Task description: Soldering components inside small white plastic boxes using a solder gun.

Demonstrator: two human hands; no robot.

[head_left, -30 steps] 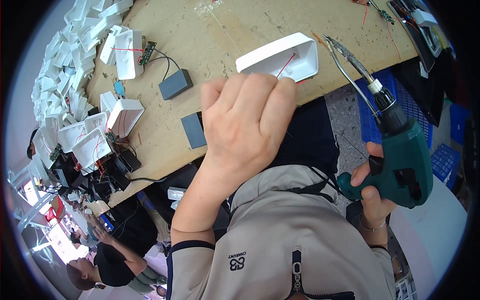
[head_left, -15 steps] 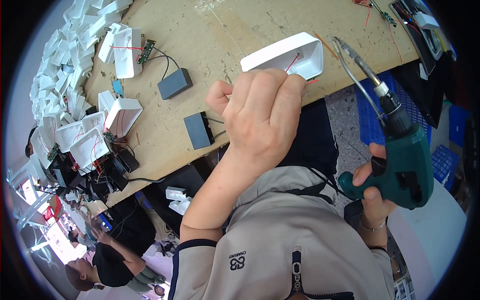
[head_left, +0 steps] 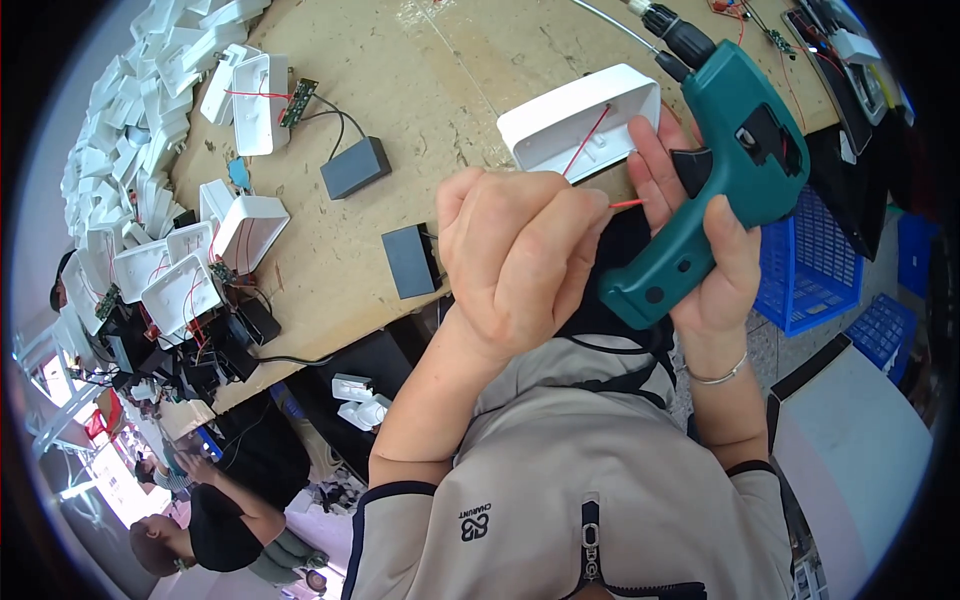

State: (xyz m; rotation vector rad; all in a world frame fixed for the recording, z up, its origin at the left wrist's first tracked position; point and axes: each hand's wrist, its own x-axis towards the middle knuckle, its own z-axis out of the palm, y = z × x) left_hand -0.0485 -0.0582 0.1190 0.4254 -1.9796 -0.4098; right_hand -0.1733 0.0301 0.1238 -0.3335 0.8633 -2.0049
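Note:
My left hand [head_left: 525, 255] is closed in a pinch on a thin red wire [head_left: 627, 203], whose end sticks out to the right of the fingertips. Another stretch of red wire runs from these fingers up into a white plastic housing [head_left: 540, 115] at the table's front edge. In my right hand [head_left: 722, 285] lies a green soldering gun [head_left: 735, 150]; its tip is cut off by the upper picture edge. The right thumb and palm carry its body, while some fingers reach out toward the housing. A black box [head_left: 408, 262] rests left of my left hand, its cable partly hidden.
Another black box [head_left: 356, 168] is cabled to a green circuit board [head_left: 299, 103]. White housings with red wires [head_left: 180, 297] stand at the left, before a large heap of white parts [head_left: 125, 130]. Blue crates [head_left: 815, 265] sit below right. A co-worker [head_left: 220, 530] is at lower left.
My right hand has brought the soldering gun left and up toward the housing, turning it leftward. The housing has shifted slightly right. My left hand keeps its pinch, rotated a little.

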